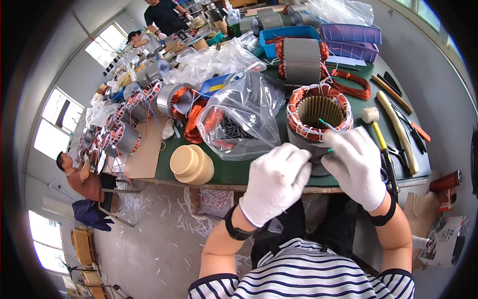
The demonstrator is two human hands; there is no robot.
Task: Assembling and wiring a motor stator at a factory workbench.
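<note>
A stator [318, 112] with copper windings laced in white cord stands upright at the table's front edge. Green sleeving [326, 123] shows across its bore, and another short green end lies by my right fingers. Both hands wear white knitted gloves. My left hand [279, 179] is at the stator's near left side, fingers curled against the thumb; whatever they hold is hidden. On the near right side is my right hand [356, 167], its thumb and bent fingers apart around the green end, fingertips slightly blurred.
A clear plastic bag [244, 117] of small dark pieces and a cream plastic pot [191, 164] are at left. A mallet [371, 117], wooden sticks [398, 132] and pliers lie right. Behind stands another wound stator [301, 62]. Co-workers [77, 174] work along the table's left side.
</note>
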